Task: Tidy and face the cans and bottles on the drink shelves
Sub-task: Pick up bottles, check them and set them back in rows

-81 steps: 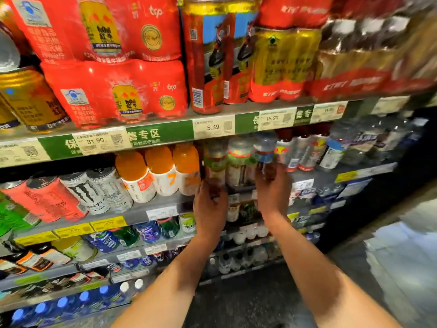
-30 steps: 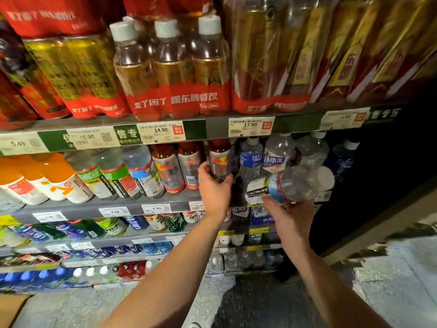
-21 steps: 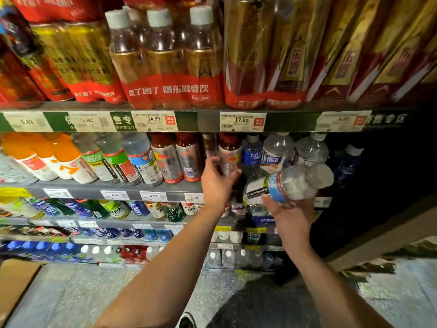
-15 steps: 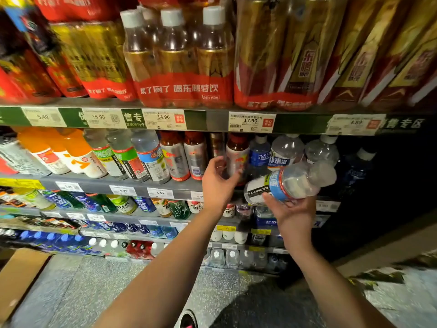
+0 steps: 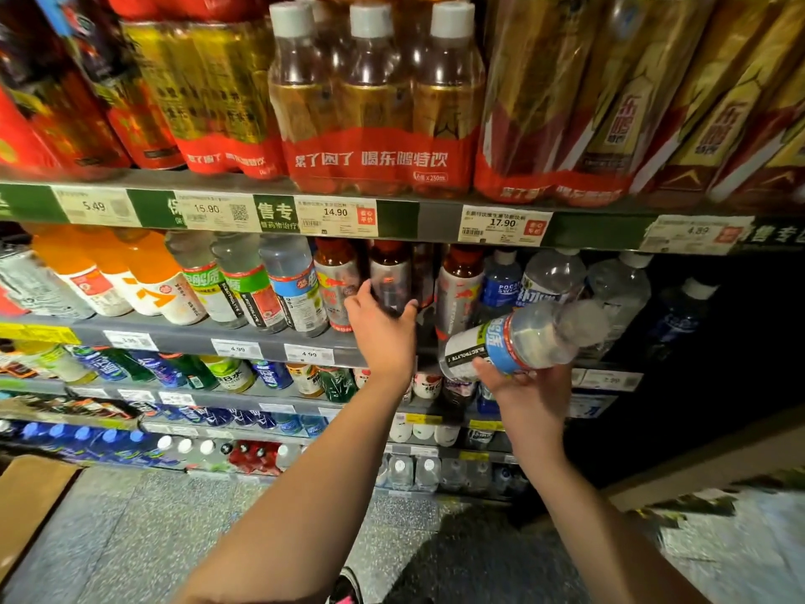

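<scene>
meanwhile the left hand [image 5: 383,326] curls around a red-capped bottle [image 5: 389,279] to face it, while the right hand [image 5: 525,392] holds a blue-labelled electrolyte bottle [image 5: 518,340] sideways, seemingly awaiting a slot.

Both my bare forearms reach up and forward. My left hand [image 5: 383,329] is raised to the shelf, back toward me, thumb spread out to the right and fingers curled round a dark bottle [image 5: 389,279]. My right hand [image 5: 525,392] sits lower and to the right, palm up, fingers curled under a clear bottle [image 5: 520,337] lying on its side
</scene>
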Available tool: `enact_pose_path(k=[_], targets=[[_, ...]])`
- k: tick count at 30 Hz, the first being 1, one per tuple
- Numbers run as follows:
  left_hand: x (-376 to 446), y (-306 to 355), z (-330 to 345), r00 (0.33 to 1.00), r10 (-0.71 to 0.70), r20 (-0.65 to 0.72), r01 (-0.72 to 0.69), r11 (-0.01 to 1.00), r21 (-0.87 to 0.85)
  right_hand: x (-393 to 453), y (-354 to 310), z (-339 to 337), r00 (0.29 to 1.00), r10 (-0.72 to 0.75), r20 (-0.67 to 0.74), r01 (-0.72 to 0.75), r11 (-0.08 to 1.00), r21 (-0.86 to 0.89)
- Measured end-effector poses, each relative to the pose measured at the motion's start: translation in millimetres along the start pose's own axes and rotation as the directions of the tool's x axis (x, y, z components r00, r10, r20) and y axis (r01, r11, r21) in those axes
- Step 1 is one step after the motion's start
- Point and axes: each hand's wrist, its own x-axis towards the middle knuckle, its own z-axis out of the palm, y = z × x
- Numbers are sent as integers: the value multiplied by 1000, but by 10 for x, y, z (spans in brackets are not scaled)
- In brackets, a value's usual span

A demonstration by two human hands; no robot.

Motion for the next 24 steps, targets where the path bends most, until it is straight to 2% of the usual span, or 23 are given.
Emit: enact_pose_path(k=[4,9,14,20,22,24], targets=[[-15,1,-17,1000,-4,-14,3,999,-48,-39,-2,-34,1000,1,-13,-1,1000,17],[11,-44,-57,999,12,33,-10,997,-75,-53,-2,-80,1000,13,-28,-11,998,55],[-49,-101,-42,987,66,147,-50,993,-110,-42,5,-80,1000,13,-21,-11,998,68],[-117,-152,-39,980,91,178,-53,977,-207,-46,-5,-76,1000,17,21,-19,994,104],[-145,-211,-115,989,105,108,-73,962,-264,-51,-13,-70,999,30,38,-35,991,127],[-132,-289,-220,994,92,-51,-103,953,-286,-49,-29,-61,998,36,44,-42,990,136]])
